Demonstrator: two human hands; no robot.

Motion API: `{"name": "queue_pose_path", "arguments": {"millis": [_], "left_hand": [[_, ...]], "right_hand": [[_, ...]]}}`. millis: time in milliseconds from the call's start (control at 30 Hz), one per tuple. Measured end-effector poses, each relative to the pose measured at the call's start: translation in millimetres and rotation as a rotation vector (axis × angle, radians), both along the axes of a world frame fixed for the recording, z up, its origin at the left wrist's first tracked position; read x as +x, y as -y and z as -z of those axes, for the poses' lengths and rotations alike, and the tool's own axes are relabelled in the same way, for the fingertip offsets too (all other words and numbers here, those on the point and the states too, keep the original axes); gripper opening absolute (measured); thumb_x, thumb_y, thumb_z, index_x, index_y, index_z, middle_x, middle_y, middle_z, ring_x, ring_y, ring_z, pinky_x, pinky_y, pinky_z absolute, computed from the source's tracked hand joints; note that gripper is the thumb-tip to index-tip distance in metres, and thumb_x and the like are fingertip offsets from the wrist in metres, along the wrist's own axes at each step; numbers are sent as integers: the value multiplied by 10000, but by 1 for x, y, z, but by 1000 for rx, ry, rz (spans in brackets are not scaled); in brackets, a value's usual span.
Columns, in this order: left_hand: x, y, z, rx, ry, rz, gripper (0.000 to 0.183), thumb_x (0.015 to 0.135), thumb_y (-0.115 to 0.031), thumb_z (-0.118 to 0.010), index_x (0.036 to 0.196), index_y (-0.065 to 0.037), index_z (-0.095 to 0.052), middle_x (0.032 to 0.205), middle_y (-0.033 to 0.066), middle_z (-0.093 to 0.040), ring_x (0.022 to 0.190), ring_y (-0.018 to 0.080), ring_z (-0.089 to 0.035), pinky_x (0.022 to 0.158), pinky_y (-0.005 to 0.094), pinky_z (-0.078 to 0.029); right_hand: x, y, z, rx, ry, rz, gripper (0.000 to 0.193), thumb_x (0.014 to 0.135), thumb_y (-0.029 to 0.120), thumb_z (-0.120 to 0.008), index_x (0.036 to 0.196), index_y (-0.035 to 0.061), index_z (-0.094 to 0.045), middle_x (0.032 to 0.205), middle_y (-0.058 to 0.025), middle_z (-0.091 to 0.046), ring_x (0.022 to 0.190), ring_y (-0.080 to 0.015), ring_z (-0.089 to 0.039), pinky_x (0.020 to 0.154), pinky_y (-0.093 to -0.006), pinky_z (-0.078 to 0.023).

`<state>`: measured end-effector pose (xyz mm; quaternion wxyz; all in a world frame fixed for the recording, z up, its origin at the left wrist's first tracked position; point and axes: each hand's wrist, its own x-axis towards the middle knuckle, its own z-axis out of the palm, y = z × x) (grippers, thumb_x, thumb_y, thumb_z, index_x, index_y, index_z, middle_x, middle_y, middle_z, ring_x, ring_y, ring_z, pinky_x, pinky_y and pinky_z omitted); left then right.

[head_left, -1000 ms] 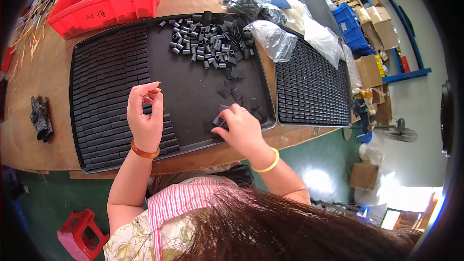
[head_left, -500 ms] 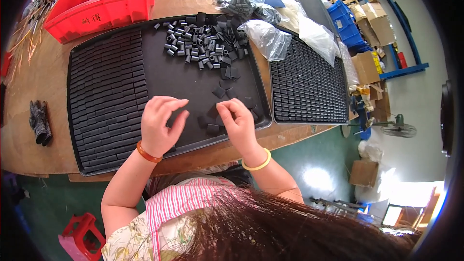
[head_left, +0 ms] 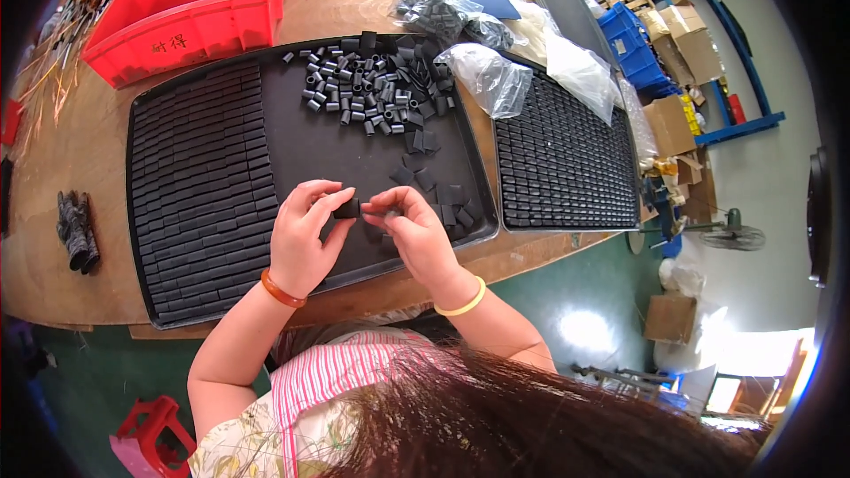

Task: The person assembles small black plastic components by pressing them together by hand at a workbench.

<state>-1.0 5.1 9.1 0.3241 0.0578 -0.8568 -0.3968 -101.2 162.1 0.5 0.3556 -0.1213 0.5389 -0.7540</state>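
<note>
My left hand [head_left: 305,239] pinches a short black tube [head_left: 349,209] between thumb and fingers, above the black tray [head_left: 332,164]. Close to its right side, my right hand [head_left: 418,237] has its fingertips pressed together at the tube's end. A dark bit shows among those fingers, too small and hidden to name. Loose short black tubes [head_left: 359,93] lie in a heap at the tray's far side, mixed with flat black pieces [head_left: 427,142]. More flat pieces lie beside my right hand. Tight rows of black pieces [head_left: 204,186] cover the tray's left part.
A red bin [head_left: 177,31] stands behind the tray. To the right is a second tray [head_left: 567,159] full of black pieces, partly under clear plastic bags [head_left: 491,80]. Dark gloves [head_left: 78,230] lie on the wooden table at left. A red stool [head_left: 155,438] stands below.
Half a second ago my left fingers were apart with no tube visible; now they pinch one. My right hand has moved left, up to my left hand. The view has shifted slightly.
</note>
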Motion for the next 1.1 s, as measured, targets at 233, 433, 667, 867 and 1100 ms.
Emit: {"name": "queue_pose_path", "arguments": {"millis": [233, 433, 667, 867, 1100], "left_hand": [[3, 4, 3, 74, 72, 42, 305, 745, -22, -770, 1042, -78, -731, 925, 77, -659, 864, 255, -632, 766, 351, -515], [3, 3, 4, 181, 129, 42, 308, 754, -30, -766, 1058, -71, -735, 888, 75, -657, 857, 253, -630, 773, 342, -512], [2, 3, 5, 209, 153, 67, 320, 747, -41, -775, 1063, -68, -733, 899, 79, -662, 864, 258, -635, 777, 346, -517], [2, 2, 5, 224, 128, 52, 327, 735, -40, -779, 1058, -65, -730, 920, 85, -667, 856, 263, -637, 767, 351, -523], [2, 2, 4, -9, 43, 70, 377, 715, -16, -765, 1083, -88, -723, 932, 74, -664, 853, 267, -631, 769, 367, -521]], "right_hand": [[-8, -7, -13, 228, 35, -148, 143, 998, 111, -592, 1076, -8, -573, 1135, -124, -688, 857, -152, -689, 836, -284, -573], [-4, 0, -21, 117, -31, -60, 169, 963, 58, -636, 1123, 7, -621, 1203, -128, -679, 815, -109, -672, 750, -250, -559], [4, 7, -12, 164, -530, 18, 221, 908, 66, -704, 1120, 35, -649, 1061, -37, -649, 771, -81, -587, 685, -219, -504], [7, 11, -11, 325, -541, 105, 180, 842, 85, -771, 969, 28, -657, 867, -31, -581, 692, -94, -559, 621, -240, -471], [10, 11, -21, 354, -955, 52, 186, 823, 113, -790, 891, 8, -653, 826, -57, -589, 665, -159, -575, 609, -277, -483]]}}
